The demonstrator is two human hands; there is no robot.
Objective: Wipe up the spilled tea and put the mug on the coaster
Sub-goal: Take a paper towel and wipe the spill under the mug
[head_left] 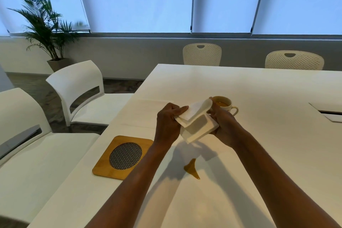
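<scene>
The white surface [259, 87] carries everything, and the spilled tea [192, 169] serves as landmark. Left of the spill lies the wooden coaster [122, 157], flat and stiff, well apart from the mug [224, 106], which stands beyond the spill, part full; it looks fragile and apt to slosh, so best taken by its handle. Above the spill, a paper napkin [196, 122], soft and light, is pinched by the left hand [168, 122] and the right hand [222, 122], both closed on its edges. Nothing blocks the spill. Chairs [79, 90] stand left.
</scene>
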